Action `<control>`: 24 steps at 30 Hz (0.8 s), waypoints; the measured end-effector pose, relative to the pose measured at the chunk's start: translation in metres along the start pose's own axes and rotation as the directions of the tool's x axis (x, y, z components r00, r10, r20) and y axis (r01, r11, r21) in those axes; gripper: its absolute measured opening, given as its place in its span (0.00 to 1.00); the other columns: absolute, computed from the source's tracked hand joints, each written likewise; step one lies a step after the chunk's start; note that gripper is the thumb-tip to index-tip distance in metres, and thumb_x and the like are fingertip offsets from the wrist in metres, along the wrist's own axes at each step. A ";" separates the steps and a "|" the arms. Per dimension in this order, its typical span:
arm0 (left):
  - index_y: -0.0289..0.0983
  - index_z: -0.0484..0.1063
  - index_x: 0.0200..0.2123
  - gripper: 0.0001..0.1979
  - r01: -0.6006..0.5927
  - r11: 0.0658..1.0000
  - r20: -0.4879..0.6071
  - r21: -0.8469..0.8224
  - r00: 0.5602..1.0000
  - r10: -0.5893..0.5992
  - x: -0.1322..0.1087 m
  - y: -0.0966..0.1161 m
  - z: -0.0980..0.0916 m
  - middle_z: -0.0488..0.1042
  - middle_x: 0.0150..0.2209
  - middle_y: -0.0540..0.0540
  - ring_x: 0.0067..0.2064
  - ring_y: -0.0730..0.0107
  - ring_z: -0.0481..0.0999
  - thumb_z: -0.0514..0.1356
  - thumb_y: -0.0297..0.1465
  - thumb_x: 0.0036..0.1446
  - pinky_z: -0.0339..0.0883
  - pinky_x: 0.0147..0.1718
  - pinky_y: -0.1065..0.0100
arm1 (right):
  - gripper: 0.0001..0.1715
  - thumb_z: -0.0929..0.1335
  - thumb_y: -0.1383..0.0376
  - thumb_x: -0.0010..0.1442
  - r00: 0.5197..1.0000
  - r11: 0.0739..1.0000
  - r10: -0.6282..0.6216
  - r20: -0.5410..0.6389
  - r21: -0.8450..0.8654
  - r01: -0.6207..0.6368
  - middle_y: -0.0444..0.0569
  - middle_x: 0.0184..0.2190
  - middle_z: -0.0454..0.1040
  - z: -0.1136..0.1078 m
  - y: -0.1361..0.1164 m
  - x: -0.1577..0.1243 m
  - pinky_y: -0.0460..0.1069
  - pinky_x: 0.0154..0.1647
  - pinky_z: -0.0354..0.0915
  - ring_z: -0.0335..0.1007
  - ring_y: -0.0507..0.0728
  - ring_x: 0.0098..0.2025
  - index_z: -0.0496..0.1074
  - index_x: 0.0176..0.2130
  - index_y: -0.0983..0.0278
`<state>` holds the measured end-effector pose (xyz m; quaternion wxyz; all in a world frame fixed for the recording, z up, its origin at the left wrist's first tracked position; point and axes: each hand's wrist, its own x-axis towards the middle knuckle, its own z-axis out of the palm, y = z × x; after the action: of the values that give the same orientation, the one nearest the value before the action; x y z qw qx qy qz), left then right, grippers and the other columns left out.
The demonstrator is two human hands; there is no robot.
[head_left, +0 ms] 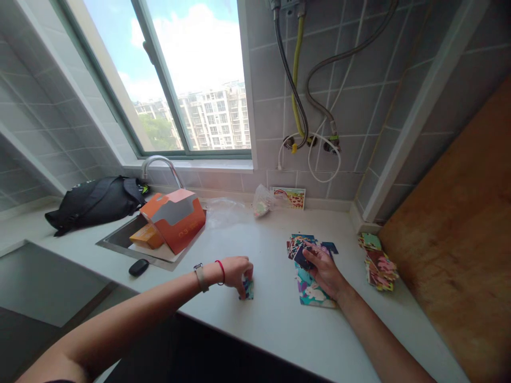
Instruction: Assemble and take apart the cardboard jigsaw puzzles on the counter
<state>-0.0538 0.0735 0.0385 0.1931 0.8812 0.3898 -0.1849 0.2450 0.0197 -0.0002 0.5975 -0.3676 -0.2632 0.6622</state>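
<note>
My left hand (236, 270) is closed over a small blue-green puzzle piece (249, 290), its fingertips pinching it at the counter's surface. To the right, my right hand (325, 271) holds a dark navy puzzle piece (303, 257) between thumb and fingers. Beneath and beside that hand lies a teal picture sheet (309, 294) with a white rabbit on it, partly covered by the wrist. A loose heap of puzzle pieces (294, 246) in dark and blue colours spreads just beyond the fingers.
Another pile of puzzle pieces (381, 268) lies by the wooden board (451, 239). At the back are a clear plastic bag (262, 201) and a picture card (296, 198). An orange box (179, 218) sits in the sink (115, 239), near a black mouse (138, 267) and black bag (99, 205).
</note>
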 end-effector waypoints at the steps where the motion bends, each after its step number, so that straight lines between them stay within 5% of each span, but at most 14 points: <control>1: 0.40 0.78 0.43 0.28 0.000 1.000 -0.006 -0.017 1.000 0.000 0.000 0.000 0.000 0.76 0.47 0.45 0.42 0.61 0.77 0.79 0.38 0.37 0.66 0.37 0.69 | 0.33 0.83 0.60 0.45 1.000 1.000 0.003 -0.003 0.003 -0.003 0.47 0.40 0.84 0.000 0.000 0.000 0.46 0.37 0.74 0.80 0.56 0.39 0.78 0.50 0.60; 6: 0.39 0.78 0.37 0.19 0.046 0.990 -0.045 -0.132 0.998 -0.052 -0.003 0.003 0.002 0.79 0.40 0.49 0.40 0.64 0.77 0.77 0.31 0.41 0.62 0.33 0.71 | 0.32 0.83 0.60 0.45 1.000 1.000 -0.006 -0.022 0.002 0.006 0.47 0.41 0.83 -0.001 0.001 0.001 0.45 0.35 0.73 0.80 0.55 0.38 0.79 0.49 0.60; 12: 0.39 0.74 0.45 0.27 0.054 0.950 -0.078 -0.309 0.994 -0.082 -0.009 0.001 0.000 0.80 0.39 0.53 0.33 0.71 0.75 0.75 0.24 0.39 0.61 0.29 0.73 | 0.33 0.83 0.61 0.45 0.999 1.000 0.006 -0.046 0.005 -0.006 0.49 0.41 0.83 -0.003 0.003 0.002 0.46 0.36 0.73 0.80 0.57 0.39 0.78 0.50 0.62; 21: 0.34 0.80 0.39 0.10 0.050 0.929 -0.190 -0.368 0.973 -0.128 -0.005 0.000 -0.009 0.77 0.30 0.49 0.33 0.69 0.75 0.70 0.26 0.50 0.65 0.34 0.71 | 0.32 0.82 0.60 0.46 1.000 1.000 -0.005 -0.026 -0.017 0.004 0.47 0.40 0.83 -0.002 0.001 0.001 0.46 0.35 0.73 0.80 0.56 0.38 0.78 0.50 0.61; 24: 0.36 0.80 0.43 0.17 0.018 0.940 -0.191 -0.340 0.978 -0.087 -0.005 0.000 -0.007 0.78 0.37 0.46 0.36 0.65 0.76 0.72 0.34 0.49 0.66 0.36 0.69 | 0.31 0.82 0.60 0.47 1.000 1.000 -0.006 -0.020 -0.021 0.006 0.47 0.41 0.83 -0.002 0.001 0.001 0.46 0.37 0.74 0.80 0.55 0.39 0.78 0.50 0.60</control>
<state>-0.0558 0.0735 0.0470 0.2949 0.8388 0.4567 -0.0299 0.2460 0.0201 -0.0022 0.5983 -0.3794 -0.2653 0.6540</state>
